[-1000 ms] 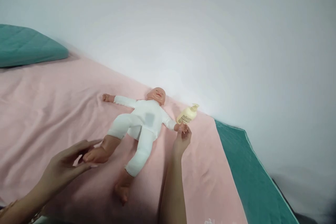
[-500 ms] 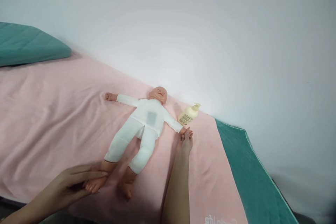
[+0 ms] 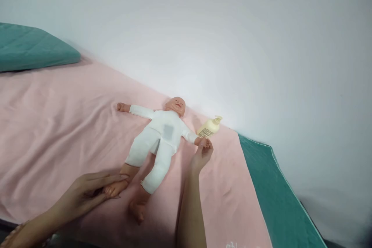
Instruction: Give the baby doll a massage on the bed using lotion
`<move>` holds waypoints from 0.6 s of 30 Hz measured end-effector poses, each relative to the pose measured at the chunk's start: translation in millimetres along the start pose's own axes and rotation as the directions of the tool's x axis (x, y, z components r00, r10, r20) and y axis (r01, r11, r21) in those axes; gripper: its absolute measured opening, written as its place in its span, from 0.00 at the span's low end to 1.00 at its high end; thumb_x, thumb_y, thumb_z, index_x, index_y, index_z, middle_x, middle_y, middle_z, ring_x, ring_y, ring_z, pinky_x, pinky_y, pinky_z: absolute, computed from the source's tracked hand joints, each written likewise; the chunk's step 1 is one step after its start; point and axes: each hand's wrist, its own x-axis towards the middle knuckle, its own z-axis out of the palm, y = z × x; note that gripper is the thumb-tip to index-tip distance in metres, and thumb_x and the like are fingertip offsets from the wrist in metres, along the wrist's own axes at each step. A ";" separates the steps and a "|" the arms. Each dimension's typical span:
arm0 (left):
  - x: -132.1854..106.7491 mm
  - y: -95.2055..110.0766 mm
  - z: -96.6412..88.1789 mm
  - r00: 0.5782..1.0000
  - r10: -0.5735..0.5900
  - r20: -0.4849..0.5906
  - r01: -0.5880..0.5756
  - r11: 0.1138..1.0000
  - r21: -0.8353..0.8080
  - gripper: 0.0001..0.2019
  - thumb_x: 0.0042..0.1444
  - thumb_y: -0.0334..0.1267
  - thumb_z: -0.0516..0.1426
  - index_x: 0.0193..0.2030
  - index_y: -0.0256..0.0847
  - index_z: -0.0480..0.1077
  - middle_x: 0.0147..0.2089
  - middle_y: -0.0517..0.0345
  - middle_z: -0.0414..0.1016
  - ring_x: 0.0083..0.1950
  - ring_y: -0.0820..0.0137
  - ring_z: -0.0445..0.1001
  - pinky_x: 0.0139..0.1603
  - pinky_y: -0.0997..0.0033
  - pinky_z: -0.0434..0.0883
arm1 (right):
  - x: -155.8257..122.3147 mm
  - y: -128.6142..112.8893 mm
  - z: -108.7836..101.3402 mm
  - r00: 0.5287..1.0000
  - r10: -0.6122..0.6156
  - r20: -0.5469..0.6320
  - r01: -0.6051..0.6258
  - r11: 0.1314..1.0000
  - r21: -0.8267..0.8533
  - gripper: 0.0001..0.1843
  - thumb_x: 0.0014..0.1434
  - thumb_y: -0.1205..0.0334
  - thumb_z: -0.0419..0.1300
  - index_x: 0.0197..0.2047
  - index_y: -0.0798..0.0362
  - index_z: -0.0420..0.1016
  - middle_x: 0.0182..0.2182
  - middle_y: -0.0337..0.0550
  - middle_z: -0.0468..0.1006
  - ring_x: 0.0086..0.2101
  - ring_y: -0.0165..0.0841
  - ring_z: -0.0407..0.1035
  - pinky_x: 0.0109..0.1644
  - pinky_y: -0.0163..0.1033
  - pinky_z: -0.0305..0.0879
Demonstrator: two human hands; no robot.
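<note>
Now the left hand (image 3: 90,193) is holding the doll's foot (image 3: 114,190); the doll (image 3: 158,139) is lying face up on the pink sheet (image 3: 58,124); the right hand (image 3: 202,155) is pinching its tiny hand; the lotion bottle (image 3: 209,127) is lying untouched.

Dark print on the label of the cream pump bottle (image 3: 209,127), right of centre of the frame, too small to read; pale embroidered marks on the pink towel (image 3: 58,124), at the bottom edge right of centre, cut off and not legible; no other text, number or brand readable.
</note>
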 end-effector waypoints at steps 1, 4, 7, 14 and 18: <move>5.2 7.1 1.9 0.999 -0.034 -0.026 0.033 0.999 -0.024 0.12 0.55 0.46 0.61 0.46 0.54 0.81 0.51 0.65 0.81 0.53 0.59 0.79 0.55 0.67 0.76 | -6.1 -1.9 4.6 1.000 -0.023 0.018 0.023 1.000 -0.004 0.22 0.65 0.51 0.58 0.56 0.55 0.70 0.52 0.50 0.76 0.51 0.38 0.72 0.56 0.46 0.70; 24.2 22.4 7.4 0.990 -0.096 -0.107 0.089 0.994 -0.067 0.18 0.53 0.50 0.62 0.48 0.47 0.80 0.48 0.58 0.82 0.50 0.57 0.80 0.47 0.69 0.78 | -22.0 -2.6 17.4 0.960 -0.194 0.201 0.209 0.976 -0.058 0.19 0.64 0.56 0.58 0.55 0.54 0.73 0.52 0.51 0.77 0.53 0.38 0.72 0.60 0.48 0.68; 47.6 29.8 11.8 0.989 -0.082 -0.120 0.077 0.996 -0.046 0.22 0.52 0.51 0.63 0.52 0.44 0.78 0.49 0.55 0.82 0.48 0.57 0.80 0.41 0.71 0.77 | -29.3 2.1 25.0 0.774 -0.420 0.474 0.518 0.851 -0.091 0.16 0.66 0.62 0.54 0.54 0.51 0.77 0.53 0.49 0.77 0.55 0.36 0.70 0.62 0.48 0.68; 87.6 36.4 24.1 0.997 -0.053 -0.065 0.052 0.999 -0.012 0.27 0.54 0.53 0.62 0.56 0.40 0.75 0.49 0.52 0.82 0.46 0.59 0.79 0.41 0.69 0.77 | -26.4 7.9 26.7 0.610 -0.510 0.606 0.679 0.731 -0.068 0.19 0.66 0.68 0.53 0.56 0.45 0.76 0.53 0.44 0.78 0.56 0.34 0.70 0.61 0.44 0.70; 82.6 35.8 28.4 0.997 -0.074 -0.016 0.072 0.995 -0.075 0.26 0.52 0.52 0.62 0.55 0.41 0.77 0.51 0.51 0.81 0.50 0.56 0.79 0.45 0.67 0.78 | -25.8 9.5 25.8 0.623 -0.493 0.607 0.661 0.747 -0.072 0.19 0.66 0.67 0.53 0.56 0.45 0.77 0.52 0.44 0.78 0.56 0.34 0.70 0.61 0.44 0.70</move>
